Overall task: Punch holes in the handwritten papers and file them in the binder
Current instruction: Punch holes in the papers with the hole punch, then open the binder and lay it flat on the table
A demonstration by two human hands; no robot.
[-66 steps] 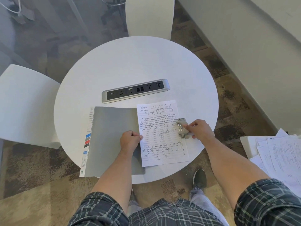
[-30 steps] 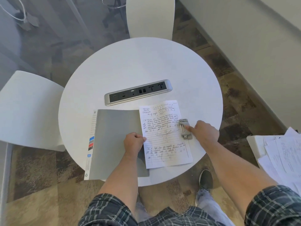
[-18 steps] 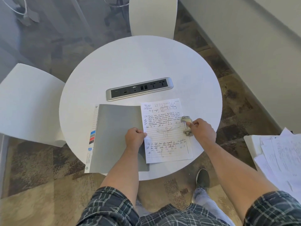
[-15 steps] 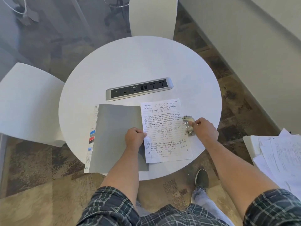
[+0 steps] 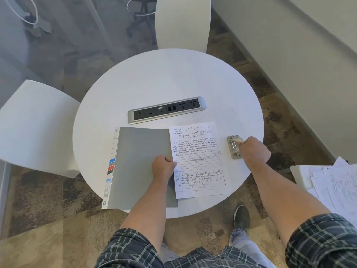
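Observation:
A handwritten lined paper [image 5: 199, 161] lies on the round white table [image 5: 168, 82], its left edge over the grey binder [image 5: 139, 167]. My left hand [image 5: 163, 168] pinches the paper's left edge with curled fingers. A small metal hole punch [image 5: 234, 147] sits on the table just right of the paper, apart from it. My right hand [image 5: 253, 149] grips the punch's right side.
A silver power and socket strip [image 5: 167, 110] is set into the table behind the paper. White chairs stand at the left [image 5: 36, 128] and far side [image 5: 182, 22]. A stack of handwritten sheets [image 5: 336, 186] lies on a white surface at the right.
My right hand has drawn the hole punch off the paper's right edge and set it on the table to the right. My left hand keeps its hold on the paper.

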